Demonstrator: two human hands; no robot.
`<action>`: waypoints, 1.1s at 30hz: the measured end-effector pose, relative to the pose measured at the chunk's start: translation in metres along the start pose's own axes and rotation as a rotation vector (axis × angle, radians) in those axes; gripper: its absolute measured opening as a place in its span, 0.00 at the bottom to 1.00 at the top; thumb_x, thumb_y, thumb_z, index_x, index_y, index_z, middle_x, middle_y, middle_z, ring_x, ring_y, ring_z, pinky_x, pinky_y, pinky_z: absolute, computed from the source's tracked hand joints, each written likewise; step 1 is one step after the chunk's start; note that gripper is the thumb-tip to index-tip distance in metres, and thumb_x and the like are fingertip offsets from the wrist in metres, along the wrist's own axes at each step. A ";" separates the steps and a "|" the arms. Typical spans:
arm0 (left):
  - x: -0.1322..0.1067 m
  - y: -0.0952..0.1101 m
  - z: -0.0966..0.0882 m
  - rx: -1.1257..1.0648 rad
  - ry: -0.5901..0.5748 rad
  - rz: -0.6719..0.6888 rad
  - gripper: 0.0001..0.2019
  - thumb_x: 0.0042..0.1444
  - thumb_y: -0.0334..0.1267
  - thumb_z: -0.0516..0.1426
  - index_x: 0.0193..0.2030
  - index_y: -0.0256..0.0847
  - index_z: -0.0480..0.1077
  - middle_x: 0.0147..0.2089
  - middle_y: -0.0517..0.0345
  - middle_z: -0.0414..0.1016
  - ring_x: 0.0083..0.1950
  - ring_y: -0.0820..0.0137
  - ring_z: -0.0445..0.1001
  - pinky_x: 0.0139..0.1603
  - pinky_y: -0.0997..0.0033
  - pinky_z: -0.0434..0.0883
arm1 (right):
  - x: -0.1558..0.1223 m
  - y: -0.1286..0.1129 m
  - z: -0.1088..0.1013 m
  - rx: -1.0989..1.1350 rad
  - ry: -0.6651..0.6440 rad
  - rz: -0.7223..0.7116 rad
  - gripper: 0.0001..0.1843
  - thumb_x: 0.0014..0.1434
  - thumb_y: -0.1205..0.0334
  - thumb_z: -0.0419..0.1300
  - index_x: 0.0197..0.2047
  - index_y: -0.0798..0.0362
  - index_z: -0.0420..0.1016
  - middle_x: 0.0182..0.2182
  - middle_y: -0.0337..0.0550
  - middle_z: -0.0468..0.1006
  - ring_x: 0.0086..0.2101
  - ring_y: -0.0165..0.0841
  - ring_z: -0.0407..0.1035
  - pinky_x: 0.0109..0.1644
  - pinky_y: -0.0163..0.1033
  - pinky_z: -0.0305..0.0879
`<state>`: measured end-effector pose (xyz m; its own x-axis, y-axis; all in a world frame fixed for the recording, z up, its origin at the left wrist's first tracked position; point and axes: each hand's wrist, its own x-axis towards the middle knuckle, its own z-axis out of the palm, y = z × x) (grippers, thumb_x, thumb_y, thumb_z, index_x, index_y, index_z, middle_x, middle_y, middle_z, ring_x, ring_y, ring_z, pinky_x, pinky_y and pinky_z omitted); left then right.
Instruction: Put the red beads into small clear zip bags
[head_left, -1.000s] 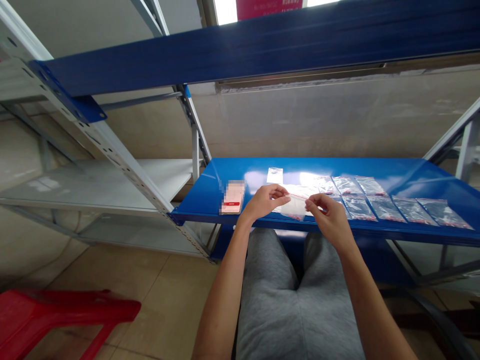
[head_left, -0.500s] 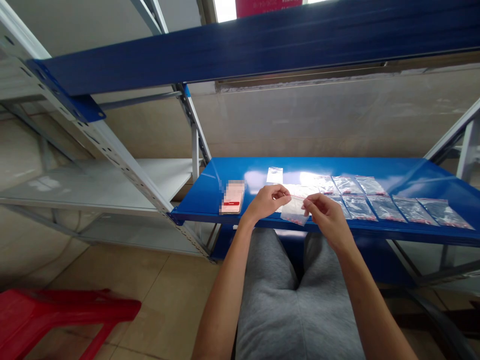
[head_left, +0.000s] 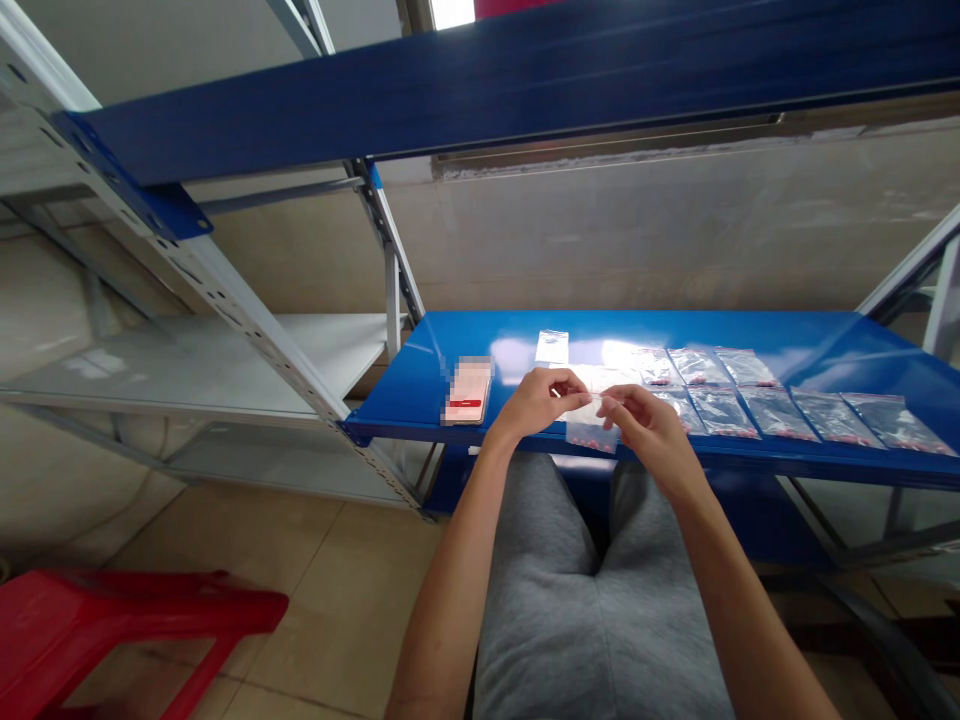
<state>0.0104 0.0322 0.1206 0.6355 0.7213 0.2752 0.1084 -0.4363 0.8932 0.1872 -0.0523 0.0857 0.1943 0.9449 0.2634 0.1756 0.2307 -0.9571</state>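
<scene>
Both hands pinch the top edge of a small clear zip bag (head_left: 591,434) with small red pieces at its bottom. My left hand (head_left: 546,402) grips the edge from the left, and my right hand (head_left: 646,420) has it from the right, fingertips close together. The bag hangs at the front edge of the blue shelf (head_left: 405,395). To the right, similar zip bags (head_left: 772,412) holding red pieces lie in two rows. Behind my left hand lies a flat, pale bag (head_left: 553,347). White material under my hands is partly hidden.
A phone (head_left: 468,392) with a pale screen lies left of my hands. A blue beam (head_left: 480,95) crosses above the shelf, and a perforated grey upright (head_left: 247,325) stands at its left. On the floor at lower left is a red plastic stool (head_left: 150,610).
My hands have come closer together along the bag's top edge, the left one sliding rightward. The bag hangs straighter. The view has shifted slightly.
</scene>
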 end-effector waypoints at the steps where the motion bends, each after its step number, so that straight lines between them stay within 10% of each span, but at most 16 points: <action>1: 0.000 0.000 0.000 0.001 0.004 -0.005 0.10 0.57 0.43 0.63 0.33 0.36 0.76 0.31 0.59 0.74 0.34 0.72 0.70 0.39 0.71 0.66 | 0.000 -0.001 0.001 -0.005 -0.002 -0.002 0.21 0.58 0.41 0.66 0.40 0.52 0.75 0.31 0.45 0.80 0.31 0.37 0.74 0.29 0.37 0.66; 14: 0.001 0.002 0.004 0.028 -0.089 0.014 0.10 0.58 0.43 0.63 0.38 0.37 0.78 0.35 0.57 0.76 0.42 0.69 0.73 0.46 0.70 0.69 | -0.005 -0.014 -0.002 -0.055 -0.001 -0.050 0.15 0.59 0.47 0.65 0.32 0.51 0.75 0.27 0.43 0.78 0.31 0.37 0.74 0.34 0.39 0.69; 21: 0.000 0.004 0.005 0.105 -0.044 0.007 0.07 0.58 0.39 0.62 0.35 0.37 0.77 0.25 0.65 0.65 0.28 0.75 0.63 0.40 0.71 0.67 | -0.002 -0.012 -0.008 -0.094 -0.053 -0.017 0.16 0.60 0.46 0.64 0.36 0.52 0.80 0.29 0.45 0.82 0.30 0.38 0.76 0.35 0.40 0.69; 33: 0.005 0.012 0.014 0.110 0.002 0.044 0.06 0.58 0.38 0.63 0.35 0.37 0.77 0.36 0.57 0.78 0.39 0.70 0.74 0.42 0.71 0.67 | -0.003 -0.012 -0.014 -0.177 0.009 -0.073 0.19 0.62 0.45 0.61 0.34 0.53 0.81 0.29 0.46 0.83 0.31 0.39 0.78 0.34 0.39 0.70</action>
<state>0.0256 0.0226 0.1271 0.6402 0.7011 0.3142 0.1638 -0.5241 0.8357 0.1978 -0.0610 0.0976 0.1828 0.9249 0.3334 0.3563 0.2538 -0.8993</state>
